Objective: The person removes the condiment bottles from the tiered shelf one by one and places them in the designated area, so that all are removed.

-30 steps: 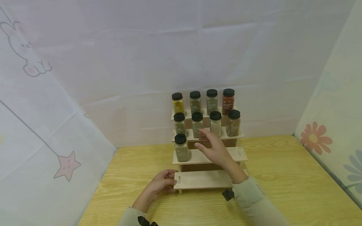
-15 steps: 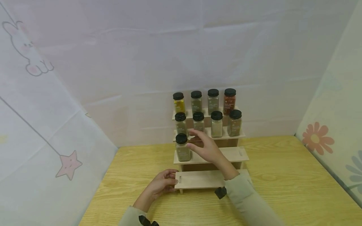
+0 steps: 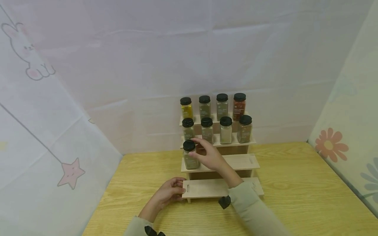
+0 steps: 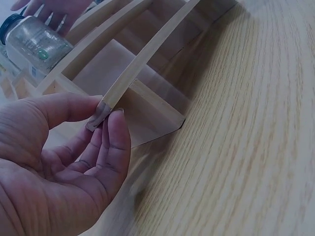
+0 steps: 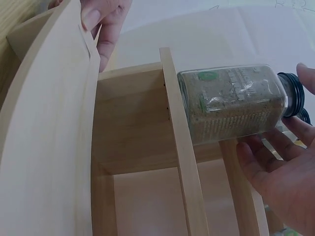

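Wood-grain desk (image 3: 301,183) before a pale backdrop (image 3: 133,59), with two hands at a rack (image 3: 236,163) of spice jars (image 3: 222,110)

Creased cloth rises around the desk, printed with a rabbit (image 3: 33,52) and a pink star (image 3: 71,173) on the left and flowers (image 3: 329,145) on the right. Toward the back stands the light wooden rack, its four shelves stepped like stairs. On the top shelf (image 3: 213,118) are four black-capped jars, their contents yellow, green, grey-green and red from left to right; four more line the next shelf (image 3: 218,142) down.

At the left end of the third shelf (image 3: 248,160), one jar of greyish-beige powder (image 3: 192,163) stands upright. The person's right hand (image 3: 211,157) is beside its upper part, thumb in front and fingers behind, spread well apart; I cannot tell whether they touch it.

The left hand (image 3: 168,190) pinches the left end of the bottom shelf (image 3: 209,189), thumb on top, fingers curled beneath. Both arms have pale sleeves (image 3: 254,205).
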Available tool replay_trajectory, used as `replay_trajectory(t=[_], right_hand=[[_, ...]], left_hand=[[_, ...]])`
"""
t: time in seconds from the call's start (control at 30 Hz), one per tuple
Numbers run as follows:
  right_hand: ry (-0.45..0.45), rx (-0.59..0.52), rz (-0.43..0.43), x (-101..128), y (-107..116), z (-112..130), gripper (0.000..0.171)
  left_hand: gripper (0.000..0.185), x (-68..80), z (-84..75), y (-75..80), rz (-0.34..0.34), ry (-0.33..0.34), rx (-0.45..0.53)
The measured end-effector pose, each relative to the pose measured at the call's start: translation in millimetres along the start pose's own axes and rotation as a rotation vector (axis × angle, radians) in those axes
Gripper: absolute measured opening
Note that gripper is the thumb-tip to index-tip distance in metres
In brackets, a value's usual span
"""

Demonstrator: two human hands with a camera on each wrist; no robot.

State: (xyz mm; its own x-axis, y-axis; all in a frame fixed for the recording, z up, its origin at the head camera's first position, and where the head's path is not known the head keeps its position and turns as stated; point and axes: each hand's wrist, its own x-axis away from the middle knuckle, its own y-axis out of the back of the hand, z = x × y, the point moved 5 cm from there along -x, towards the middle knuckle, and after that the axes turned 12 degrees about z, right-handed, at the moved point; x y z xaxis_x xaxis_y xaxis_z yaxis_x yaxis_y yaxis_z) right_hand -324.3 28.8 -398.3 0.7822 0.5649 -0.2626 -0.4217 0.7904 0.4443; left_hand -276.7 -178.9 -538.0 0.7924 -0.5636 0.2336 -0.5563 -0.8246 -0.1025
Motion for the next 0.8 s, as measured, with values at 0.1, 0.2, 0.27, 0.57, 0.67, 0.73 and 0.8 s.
replay_trajectory(t=[0.1, 0.2, 0.27, 0.57, 0.67, 0.73, 0.8], right_hand=[[-0.015, 0.012, -0.005, -1.2, -2.7, 0.6, 0.063], [-0.043, 0.048, -0.009, -2.8, -5.1, -0.5, 0.068], [-0.062, 0.073, -0.008, -3.8, -6.9, -2.4, 0.072], [-0.017, 0.101, -0.05, -4.7, -13.4, -5.5, 0.074], [-0.005, 0.119, -0.054, -3.3, -14.9, -5.1, 0.073], [-0.003, 0.127, -0.052, -2.3, -15.6, -4.8, 0.073], [0.002, 0.123, -0.044, -2.3, -16.4, -5.0, 0.073]], left_hand=[[0.056, 0.3, 0.5, 0.1, 0.0, 0.004, 0.004], [0.056, 0.0, 1.0, 0.4, 0.0, 0.006, 0.005], [0.056, 0.0, 1.1, 0.5, -0.001, 0.005, 0.004], [0.056, -0.4, 1.8, 0.6, 0.009, 0.004, 0.006], [0.056, -0.7, 2.3, 0.6, 0.013, 0.002, 0.011], [0.056, -0.9, 2.7, 0.7, 0.016, 0.002, 0.016], [0.055, -1.2, 3.0, 0.8, 0.019, 0.002, 0.019]])
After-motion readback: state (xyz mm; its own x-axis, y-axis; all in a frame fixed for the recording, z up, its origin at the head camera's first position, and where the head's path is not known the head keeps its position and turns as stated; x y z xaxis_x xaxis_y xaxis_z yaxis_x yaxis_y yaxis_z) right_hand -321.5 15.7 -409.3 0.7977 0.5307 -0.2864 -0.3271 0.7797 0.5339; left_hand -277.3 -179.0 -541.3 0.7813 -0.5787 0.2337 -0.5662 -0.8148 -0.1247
